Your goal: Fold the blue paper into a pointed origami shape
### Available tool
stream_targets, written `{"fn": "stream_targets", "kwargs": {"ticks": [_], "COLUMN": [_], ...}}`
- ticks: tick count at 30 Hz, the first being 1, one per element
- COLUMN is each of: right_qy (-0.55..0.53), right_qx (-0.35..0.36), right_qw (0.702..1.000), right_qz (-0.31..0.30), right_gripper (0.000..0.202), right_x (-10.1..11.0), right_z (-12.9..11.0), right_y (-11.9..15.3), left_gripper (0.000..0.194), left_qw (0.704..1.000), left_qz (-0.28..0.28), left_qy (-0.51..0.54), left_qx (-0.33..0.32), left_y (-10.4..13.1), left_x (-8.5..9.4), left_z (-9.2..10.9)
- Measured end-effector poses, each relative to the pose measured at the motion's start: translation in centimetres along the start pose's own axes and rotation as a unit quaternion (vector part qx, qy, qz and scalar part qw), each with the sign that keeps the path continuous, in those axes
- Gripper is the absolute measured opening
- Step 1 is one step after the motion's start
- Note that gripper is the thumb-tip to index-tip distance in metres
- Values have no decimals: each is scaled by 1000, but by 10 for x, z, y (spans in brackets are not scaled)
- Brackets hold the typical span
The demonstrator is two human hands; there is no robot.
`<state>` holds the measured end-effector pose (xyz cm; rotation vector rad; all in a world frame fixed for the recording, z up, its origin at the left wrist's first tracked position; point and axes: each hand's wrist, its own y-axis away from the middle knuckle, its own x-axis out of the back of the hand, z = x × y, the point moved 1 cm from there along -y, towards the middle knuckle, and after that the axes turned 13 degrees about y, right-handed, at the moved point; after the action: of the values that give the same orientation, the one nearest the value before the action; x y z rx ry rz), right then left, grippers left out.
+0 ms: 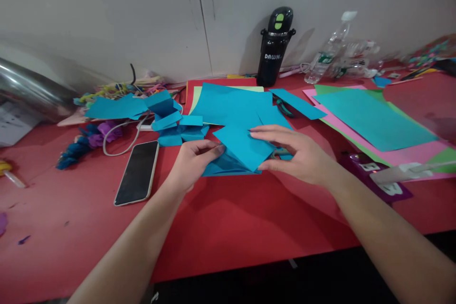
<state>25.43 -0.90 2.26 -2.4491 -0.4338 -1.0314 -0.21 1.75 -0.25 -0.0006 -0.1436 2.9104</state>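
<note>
A small square of blue paper (pixel 244 145) is tilted between my two hands above the red table. My left hand (pixel 192 162) pinches its lower left edge between thumb and fingers. On the other side, my right hand (pixel 297 153) grips the right edge, with the fingers on top and the thumb at the lower corner. Beneath the square lies more blue paper (pixel 228 166), partly hidden. Just beyond, a large blue sheet (pixel 235 102) rests on red and pale green paper. Scissors (pixel 284 108) are partly covered by a blue strip (pixel 299 103).
Folded blue paper pieces (pixel 166 118) and a phone (pixel 137 173) lie to the left. A black bottle (pixel 274 50) stands at the wall. Coloured sheets (pixel 377 118) and a plastic bottle (pixel 329 52) are on the right, near a purple item (pixel 395 194). The table's front edge is close.
</note>
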Motion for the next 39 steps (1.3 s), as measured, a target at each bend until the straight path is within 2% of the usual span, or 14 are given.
{"fn": "stream_targets", "kwargs": {"ticks": [4, 8, 10, 14, 16, 21, 26, 32, 39], "right_qy": [-20, -134, -146, -90, -67, -54, -59, -29, 14], "right_qx": [-23, -73, -69, -38, -33, -34, -46, -21, -53], "right_qw": [998, 985, 985, 995, 997, 998, 997, 999, 993], "right_qz": [46, 84, 62, -5, -15, 15, 21, 27, 105], "right_gripper": [43, 39, 53, 79, 84, 62, 74, 78, 52], "right_x": [-9, -24, -28, -23, -20, -21, -24, -24, -31], "right_z": [4, 12, 16, 18, 18, 21, 26, 25, 24], "right_y": [-1, -3, -2, 1, 1, -1, 0, 1, -2], "left_gripper": [15, 15, 15, 22, 25, 22, 18, 19, 23], "left_qw": [1000, 1000, 1000, 998, 996, 995, 996, 995, 994], "left_qz": [5, 10, 13, 45, 52, 36, 30, 25, 10], "left_qy": [-16, -7, 3, 3, -2, -15, -19, -18, 2], "left_qx": [3, 16, 22, 46, 70, 88, 88, 92, 108], "left_y": [3, 5, 4, 2, 2, 3, 3, 1, 4], "left_x": [-1, -4, -5, -3, -2, -2, -2, -1, -3], "left_z": [-1, -6, -8, -8, -6, -3, -1, -2, 0]}}
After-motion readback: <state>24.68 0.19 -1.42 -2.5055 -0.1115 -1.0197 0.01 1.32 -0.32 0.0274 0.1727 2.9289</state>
